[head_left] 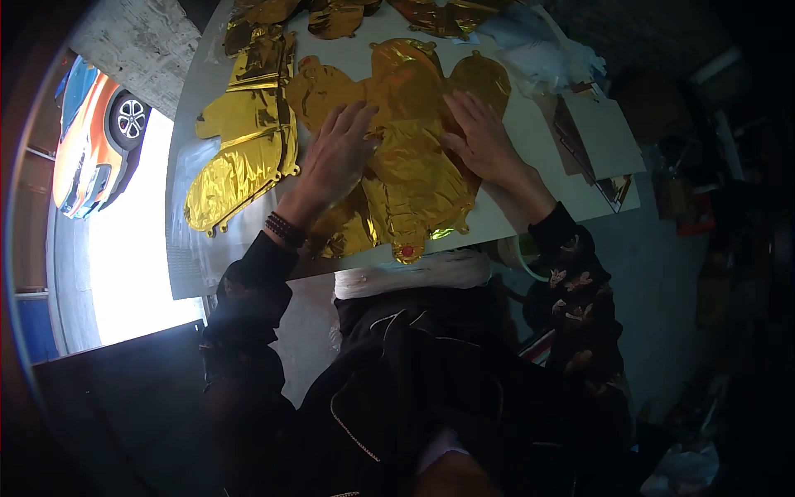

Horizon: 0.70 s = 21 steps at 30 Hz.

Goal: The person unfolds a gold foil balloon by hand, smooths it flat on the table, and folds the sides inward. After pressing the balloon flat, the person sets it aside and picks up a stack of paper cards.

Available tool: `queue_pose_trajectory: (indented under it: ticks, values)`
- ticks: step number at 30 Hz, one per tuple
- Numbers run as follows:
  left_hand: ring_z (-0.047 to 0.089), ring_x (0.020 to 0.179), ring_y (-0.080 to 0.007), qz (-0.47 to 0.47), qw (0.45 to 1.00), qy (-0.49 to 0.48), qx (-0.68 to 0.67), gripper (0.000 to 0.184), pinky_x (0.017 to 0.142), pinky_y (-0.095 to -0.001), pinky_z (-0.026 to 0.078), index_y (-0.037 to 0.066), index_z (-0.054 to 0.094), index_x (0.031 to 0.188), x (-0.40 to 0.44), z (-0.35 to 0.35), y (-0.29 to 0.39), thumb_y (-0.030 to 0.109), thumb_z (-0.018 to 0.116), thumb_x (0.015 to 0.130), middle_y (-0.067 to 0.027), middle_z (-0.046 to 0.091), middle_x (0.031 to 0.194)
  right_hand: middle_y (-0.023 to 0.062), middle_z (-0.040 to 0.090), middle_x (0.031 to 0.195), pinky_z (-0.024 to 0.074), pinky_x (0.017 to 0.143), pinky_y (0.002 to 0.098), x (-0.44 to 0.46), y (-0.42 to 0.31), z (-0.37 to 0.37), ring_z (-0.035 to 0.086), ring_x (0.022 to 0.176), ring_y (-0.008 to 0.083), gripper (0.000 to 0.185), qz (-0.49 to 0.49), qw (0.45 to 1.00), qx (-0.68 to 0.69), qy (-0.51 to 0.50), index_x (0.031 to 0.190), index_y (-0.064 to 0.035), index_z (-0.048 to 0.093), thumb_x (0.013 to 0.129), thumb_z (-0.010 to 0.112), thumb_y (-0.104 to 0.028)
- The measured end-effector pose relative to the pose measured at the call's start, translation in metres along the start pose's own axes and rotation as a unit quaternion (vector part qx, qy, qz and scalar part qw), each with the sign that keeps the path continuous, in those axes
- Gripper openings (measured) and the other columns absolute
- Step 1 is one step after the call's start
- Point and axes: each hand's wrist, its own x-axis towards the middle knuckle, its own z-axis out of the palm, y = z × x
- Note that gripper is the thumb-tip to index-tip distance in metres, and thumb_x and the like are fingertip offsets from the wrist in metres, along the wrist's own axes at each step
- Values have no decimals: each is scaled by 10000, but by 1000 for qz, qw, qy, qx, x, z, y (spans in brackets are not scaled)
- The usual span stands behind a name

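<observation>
A flat gold foil balloon [418, 170] with rounded lobes and small tabs lies spread on the white table [530, 132] in front of me. My left hand [339, 153] rests flat on its left part, fingers stretched out. On the right side, my right hand [482, 137] lies over the foil with its fingers apart. A small red spot [407, 251] shows on the balloon's tab nearest my body. Beside my left hand lies more folded gold foil [240, 161], creased and shiny.
More gold foil pieces [335, 18] lie along the far edge. Clear plastic bags [534, 54] sit at the far right, with a white card [600, 132] nearer. A white bundle [414, 275] is at my waist, under the table edge. An orange car [87, 141] stands outside on the left.
</observation>
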Motion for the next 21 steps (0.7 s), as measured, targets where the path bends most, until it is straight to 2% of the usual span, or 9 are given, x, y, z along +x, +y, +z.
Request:
queue_pose_trajectory:
  ticks: [2, 5, 10, 13, 16, 19, 21]
  values:
    - [415, 1418, -403, 19, 998, -5, 57, 590, 1156, -498, 377, 94, 428, 1526, -5, 8, 16, 215, 632, 986, -187, 462, 1529, 161, 328, 1642, 205, 1243, 561, -2, -8, -2, 252, 1543, 358, 678, -18, 1000, -1, 6, 1595, -106, 327, 1036, 559, -412]
    - [363, 1471, -390, 44, 993, -52, 97, 602, 1190, -517, 324, 115, 403, 1553, -10, 17, 34, 315, 591, 1017, -170, 432, 1568, 158, 326, 1643, 208, 1241, 565, -10, -20, 0, 257, 1542, 351, 667, -34, 999, -16, -19, 1594, -111, 330, 1040, 550, -412]
    - [318, 1505, -385, 73, 987, -71, 122, 616, 1214, -523, 276, 127, 385, 1568, -18, 40, 19, 402, 534, 1038, -149, 402, 1601, 177, 338, 1633, 203, 1243, 558, -13, -16, 7, 282, 1533, 343, 665, -44, 997, -52, -27, 1592, -100, 325, 1046, 534, -417]
    - [375, 1462, -382, 80, 989, -44, 115, 613, 1193, -508, 303, 116, 432, 1527, -20, 40, 19, 393, 589, 1003, -141, 446, 1565, 195, 430, 1564, 293, 1209, 514, -14, -16, 3, 370, 1481, 350, 642, -47, 998, 8, 33, 1551, -70, 392, 1025, 585, -383]
    - [414, 1430, -388, 65, 995, -28, 70, 609, 1160, -522, 341, 97, 448, 1509, -17, 36, 17, 365, 620, 990, -147, 464, 1547, 190, 550, 1435, 398, 1131, 466, -30, -24, -26, 480, 1370, 365, 655, 24, 978, 205, 37, 1460, -34, 498, 944, 701, -382]
    - [447, 1396, -414, 37, 999, 4, 34, 607, 1127, -531, 382, 65, 428, 1516, -16, 28, 8, 328, 611, 1001, -186, 471, 1530, 171, 631, 1275, 465, 1036, 447, -65, -29, -48, 557, 1228, 361, 628, 48, 995, 86, 36, 1328, -23, 603, 841, 801, -367]
    - [474, 1366, -433, 2, 1000, 11, -18, 605, 1109, -522, 407, 42, 414, 1521, -13, 21, -5, 309, 599, 1009, -220, 486, 1505, 152, 638, 1209, 464, 1016, 443, -89, -48, -62, 564, 1179, 348, 577, 87, 993, 74, 0, 1249, -29, 636, 800, 846, -324]
